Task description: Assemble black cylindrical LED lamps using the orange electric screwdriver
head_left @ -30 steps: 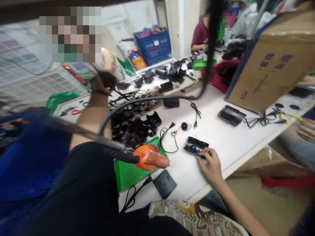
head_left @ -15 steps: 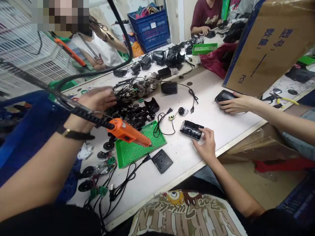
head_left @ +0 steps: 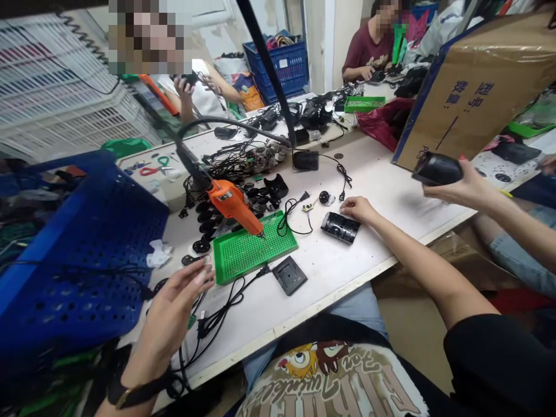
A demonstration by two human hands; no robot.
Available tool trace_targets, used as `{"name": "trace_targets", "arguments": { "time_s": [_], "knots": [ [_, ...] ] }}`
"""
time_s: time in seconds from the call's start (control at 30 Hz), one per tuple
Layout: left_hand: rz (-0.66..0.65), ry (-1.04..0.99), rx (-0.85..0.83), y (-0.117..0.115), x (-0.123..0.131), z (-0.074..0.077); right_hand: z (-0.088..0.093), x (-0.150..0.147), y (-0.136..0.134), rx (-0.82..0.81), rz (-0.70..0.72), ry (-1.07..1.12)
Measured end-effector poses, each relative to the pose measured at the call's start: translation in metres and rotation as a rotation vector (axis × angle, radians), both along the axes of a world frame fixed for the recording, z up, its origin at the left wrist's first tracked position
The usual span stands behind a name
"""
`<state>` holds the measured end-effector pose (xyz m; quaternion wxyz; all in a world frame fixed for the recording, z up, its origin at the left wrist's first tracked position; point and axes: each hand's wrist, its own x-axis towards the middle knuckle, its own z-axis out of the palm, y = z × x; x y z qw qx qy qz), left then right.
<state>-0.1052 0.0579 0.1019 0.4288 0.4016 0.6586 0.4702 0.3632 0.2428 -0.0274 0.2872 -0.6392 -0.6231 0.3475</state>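
Note:
My left hand [head_left: 174,301], with a black strap on its wrist, is raised beside the left end of a green perforated tray [head_left: 256,249]. Its fingers are loosely apart, with nothing seen in them. My right hand [head_left: 359,208] is over the far right corner of a black half-cylinder housing [head_left: 340,228]. Those fingers curl together; what they hold, if anything, is hidden. Just left of the fingertips lie a small round motor [head_left: 325,198] and a wired circuit board [head_left: 307,207]. An orange electric screwdriver [head_left: 237,205] hangs over the tray. Near the tray lies a square black plate [head_left: 289,275].
At right, a co-worker's hand [head_left: 471,182] holds a black housing [head_left: 438,169] before a cardboard box [head_left: 473,87]. A blue crate [head_left: 87,255] stands left. Black parts and cables [head_left: 243,159] are heaped at the back. Other people sit across the table.
My left hand has come back from the cable heap towards me. My right hand has let go of the housing and moved past its far side. The co-worker has lifted their housing.

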Motion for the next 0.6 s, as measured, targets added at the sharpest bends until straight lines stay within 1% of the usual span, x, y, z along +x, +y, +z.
{"name": "trace_targets", "arguments": {
  "time_s": [0.07,0.13,0.27,0.37,0.47,0.53,0.6],
  "knots": [
    [0.045,-0.015,-0.007,-0.01,-0.007,-0.01,-0.003,-0.004,0.009,-0.03,0.063,-0.062],
    [0.074,-0.025,0.001,-0.015,-0.013,-0.017,-0.004,-0.007,0.013,-0.038,0.114,-0.111],
    [0.082,-0.047,0.006,-0.014,-0.014,-0.025,0.004,-0.009,0.014,-0.035,0.182,-0.167],
    [0.055,-0.059,0.022,-0.011,-0.01,-0.027,0.017,-0.008,0.011,-0.046,0.177,-0.168],
    [0.043,-0.078,0.029,-0.01,-0.009,-0.032,0.034,-0.009,0.009,-0.054,0.154,-0.109],
    [0.04,-0.087,0.018,-0.01,-0.011,-0.037,0.047,-0.019,0.012,-0.065,0.184,-0.024],
    [0.029,-0.077,0.007,-0.01,-0.014,-0.044,0.057,-0.038,0.019,-0.08,0.253,0.078]
  ]
}}
